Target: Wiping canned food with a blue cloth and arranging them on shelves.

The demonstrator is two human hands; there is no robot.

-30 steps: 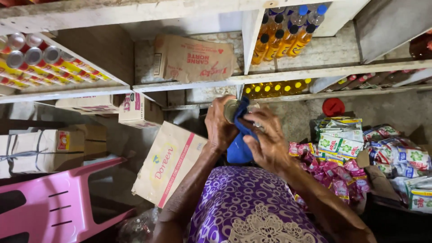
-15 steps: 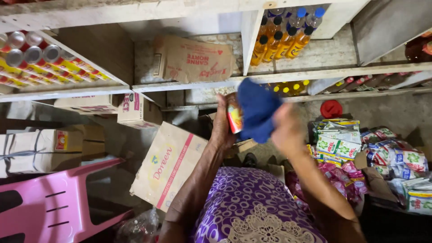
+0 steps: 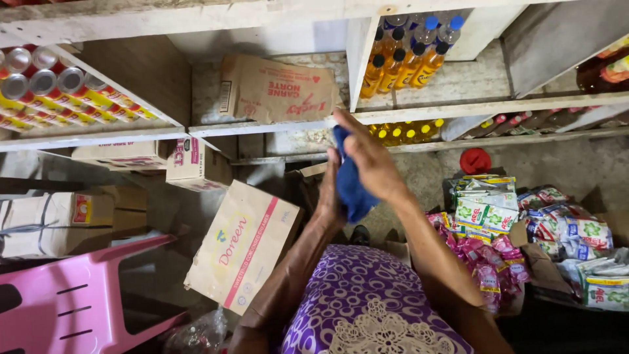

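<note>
Cramped shop storeroom, white plank shelves [image 3: 419, 113] crossing the upper frame, concrete wall behind. Nearest, bottom centre: purple patterned garment [image 3: 367, 301] on the person's lap. Lower left, pink plastic chair [image 3: 72, 295]; beside it, centre left, a tilted cardboard carton [image 3: 242, 246]. Lower right, heap of sachet packets [image 3: 524, 229]. Mid-frame: both forearms raised. Right hand [image 3: 370, 160] is closed over a blue cloth [image 3: 350, 180], fingers wrapped down its top. Left hand [image 3: 329, 196] sits behind the cloth, mostly covered; whether it grips anything cannot be told. Whatever is being wiped is hidden inside the cloth. Judgement: wiping goes best with the left hand bracing firmly and the right turning the cloth round the whole surface. Farther, upper right: orange drink bottles [image 3: 406, 56]; upper left: stacked cans [image 3: 46, 82].
</note>
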